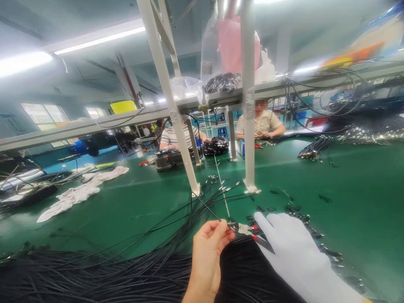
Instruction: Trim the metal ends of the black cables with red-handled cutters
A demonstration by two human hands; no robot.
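Note:
My bare left hand pinches a thin black cable between thumb and fingers, low in the middle of the view. My right hand wears a white glove and grips small cutting pliers with red-and-black handles. The pliers' jaws meet the cable just beside my left fingertips. A thin wire end sticks up and away from the jaws. A big heap of black cables lies under both hands on the green table.
White frame legs stand just beyond my hands. White cloths lie at left. A coil of black cable and a grey machine sit farther back. Two people in striped shirts work across the table. Small cut pieces are scattered at right.

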